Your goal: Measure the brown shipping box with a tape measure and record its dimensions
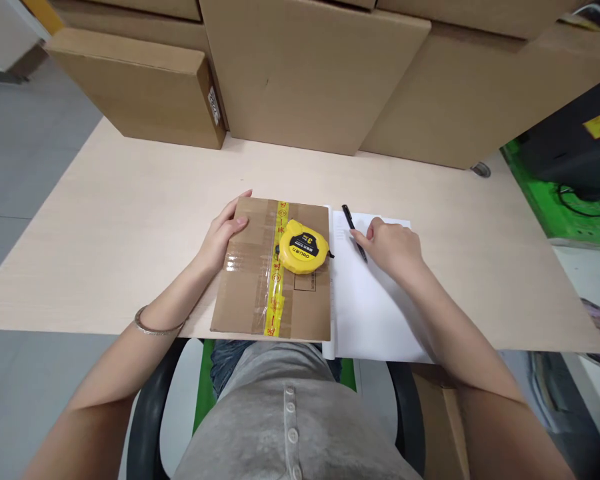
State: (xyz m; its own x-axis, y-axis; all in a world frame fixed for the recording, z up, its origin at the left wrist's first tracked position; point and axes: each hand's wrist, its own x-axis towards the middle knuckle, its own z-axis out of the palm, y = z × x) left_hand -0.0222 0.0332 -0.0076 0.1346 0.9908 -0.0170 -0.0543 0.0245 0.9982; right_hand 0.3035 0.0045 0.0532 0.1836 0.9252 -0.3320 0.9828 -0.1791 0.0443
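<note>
Currently, my left hand (217, 241): loosely curled, left of frame centre, thumb over the edge of the flat brown cardboard box (253, 273) I hold.
My right hand (394, 248): half-curled, right of centre, fingertips at a slim black pen (348, 217); whether I grip it, I cannot tell.
Rounded yellow-and-black tape measure (304, 247): on the box, mid-frame.
White paper (373, 307): beneath the pen, right of centre.

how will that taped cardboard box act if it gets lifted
The cardboard box probably stays fairly stiff, as its top looks flat. If tilted, it may shed the tape measure resting unheld on top. The smooth-looking yellow tape could feel slippery.
</note>
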